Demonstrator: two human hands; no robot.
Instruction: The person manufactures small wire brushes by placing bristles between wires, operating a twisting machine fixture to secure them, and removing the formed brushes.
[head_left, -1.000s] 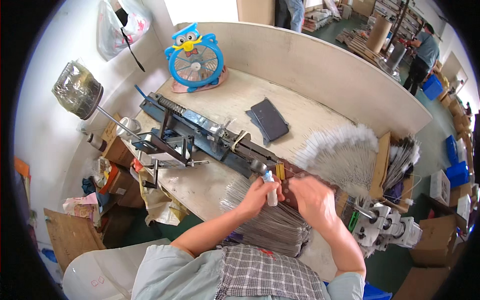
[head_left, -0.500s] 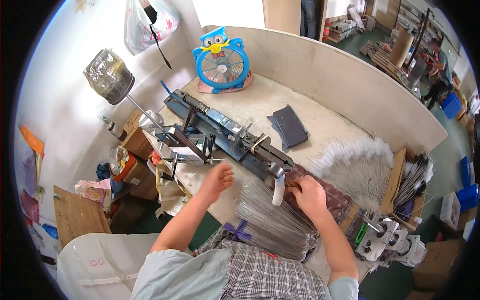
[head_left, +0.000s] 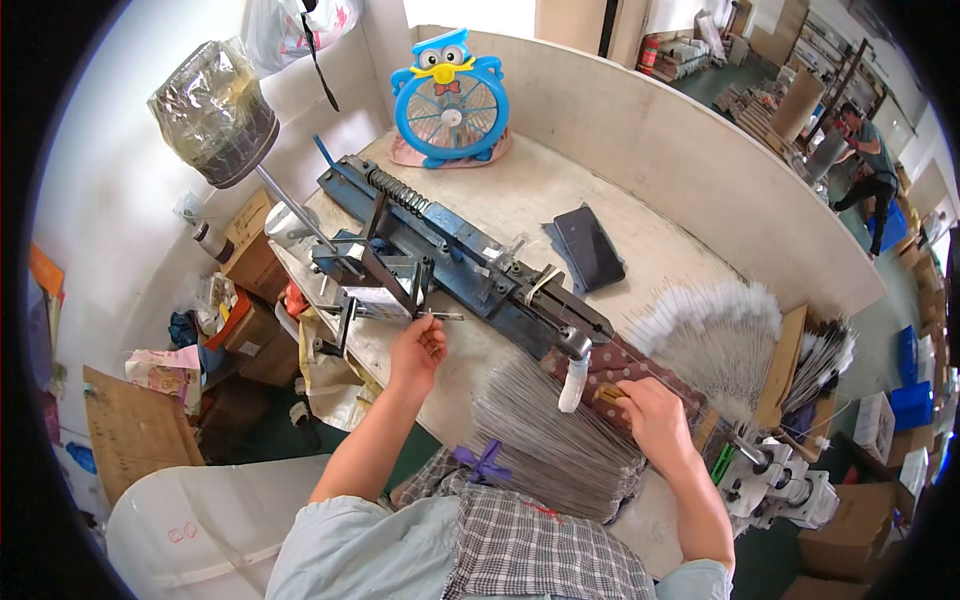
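My left hand [head_left: 418, 352] is closed, its thumb and fingertips together just under the short metal rod [head_left: 450, 317] of the black frame. What it pinches, if anything, is too small to make out. My right hand [head_left: 655, 415] grips a small yellow-brown piece [head_left: 610, 394] over a maroon dotted cloth [head_left: 625, 368]. Left of that hand, a lever with a white-wrapped handle [head_left: 573, 386] points down from the long blue-black metal jig [head_left: 440, 245]. A large bundle of thin metal wires [head_left: 550, 440] lies in front of the jig, between my forearms.
A fan of white-tipped wires [head_left: 710, 340] spreads to the right, beside a cardboard box [head_left: 785, 370]. Nearer stands a silver machine [head_left: 780, 480]. Behind the jig are a dark phone [head_left: 590, 248] and a blue cartoon fan [head_left: 450, 105]. A plastic-wrapped lamp [head_left: 215, 115] leans at left.
My left hand has moved up and left to the frame's rod. My right hand has shifted right and down, away from the lever, with the yellow-brown piece. The whole view has shifted slightly.
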